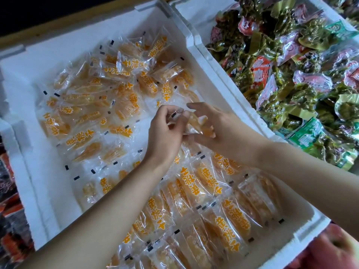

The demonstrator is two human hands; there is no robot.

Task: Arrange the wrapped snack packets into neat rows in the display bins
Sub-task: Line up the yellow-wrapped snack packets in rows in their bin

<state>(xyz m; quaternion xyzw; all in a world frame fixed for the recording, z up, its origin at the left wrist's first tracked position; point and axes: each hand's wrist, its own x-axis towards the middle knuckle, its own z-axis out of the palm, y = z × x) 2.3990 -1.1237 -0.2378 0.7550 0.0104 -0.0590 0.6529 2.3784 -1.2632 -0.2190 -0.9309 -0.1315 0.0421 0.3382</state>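
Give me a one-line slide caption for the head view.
Left hand and right hand hold one clear orange snack packet above a white foam bin of similar packets, some in rows.

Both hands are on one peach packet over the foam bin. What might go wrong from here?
1. The clear peach packet is pinched between the left hand and right hand; its slick wrap may slip and fall into the loose pile.
2. The left forearm passes over the tidy rows; lowering it may knock those packets askew.
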